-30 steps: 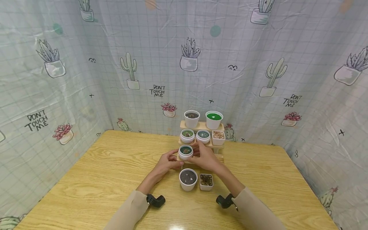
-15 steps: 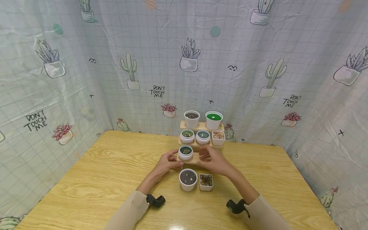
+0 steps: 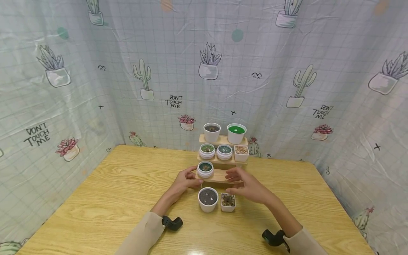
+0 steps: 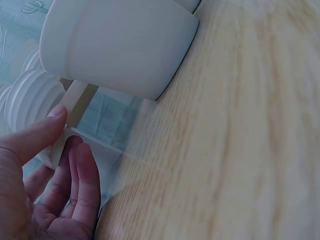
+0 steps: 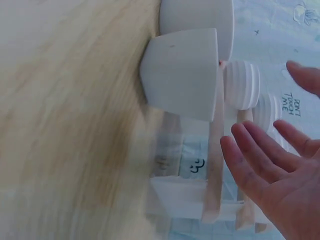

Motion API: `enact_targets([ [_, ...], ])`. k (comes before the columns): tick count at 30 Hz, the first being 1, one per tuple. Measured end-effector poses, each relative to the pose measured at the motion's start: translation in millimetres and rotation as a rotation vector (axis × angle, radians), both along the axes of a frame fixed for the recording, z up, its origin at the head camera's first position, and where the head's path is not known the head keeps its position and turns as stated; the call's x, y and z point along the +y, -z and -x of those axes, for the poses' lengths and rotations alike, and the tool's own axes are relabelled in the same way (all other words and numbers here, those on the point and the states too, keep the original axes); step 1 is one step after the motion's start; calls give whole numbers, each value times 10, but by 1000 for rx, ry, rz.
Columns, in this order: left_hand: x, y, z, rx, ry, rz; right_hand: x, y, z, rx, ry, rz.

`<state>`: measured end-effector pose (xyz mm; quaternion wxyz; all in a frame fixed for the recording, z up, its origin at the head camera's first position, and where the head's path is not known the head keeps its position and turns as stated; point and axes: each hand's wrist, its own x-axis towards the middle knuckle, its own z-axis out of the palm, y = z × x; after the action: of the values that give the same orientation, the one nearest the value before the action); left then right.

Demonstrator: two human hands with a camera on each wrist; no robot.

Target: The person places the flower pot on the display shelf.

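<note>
A three-tier wooden stand [image 3: 220, 175] holds small white pots. My left hand [image 3: 184, 180] grips the left end of its lowest shelf, thumb on top and fingers curled beneath in the left wrist view. Beside that thumb, a ribbed round pot [image 3: 205, 170] with a dark green top sits on the shelf. My right hand [image 3: 250, 185] hovers by the shelf's right part, fingers spread and loosely bent, holding nothing. In front of the stand are a round white pot [image 3: 208, 199] with dark grey filling and a square pot [image 3: 228, 202] with pebbles.
On the middle shelf stand two ribbed pots [image 3: 207, 151] and a square pebble pot [image 3: 241, 153]. Two taller round pots [image 3: 236, 134] occupy the top shelf. The wooden table [image 3: 143, 170] meets a cactus-print curtain [image 3: 172, 53] behind and at both sides.
My right hand has come away from the ribbed pot on the lowest shelf and moved right and toward me. My left hand has stayed at the shelf's left end.
</note>
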<state>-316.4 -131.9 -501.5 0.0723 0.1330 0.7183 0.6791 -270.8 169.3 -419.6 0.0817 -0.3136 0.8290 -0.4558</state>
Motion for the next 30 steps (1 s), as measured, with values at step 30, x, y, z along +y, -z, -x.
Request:
enact_targets([
  [30,-3,5,14,-22,-3,5,111,318,-10,-152,-138,-6],
])
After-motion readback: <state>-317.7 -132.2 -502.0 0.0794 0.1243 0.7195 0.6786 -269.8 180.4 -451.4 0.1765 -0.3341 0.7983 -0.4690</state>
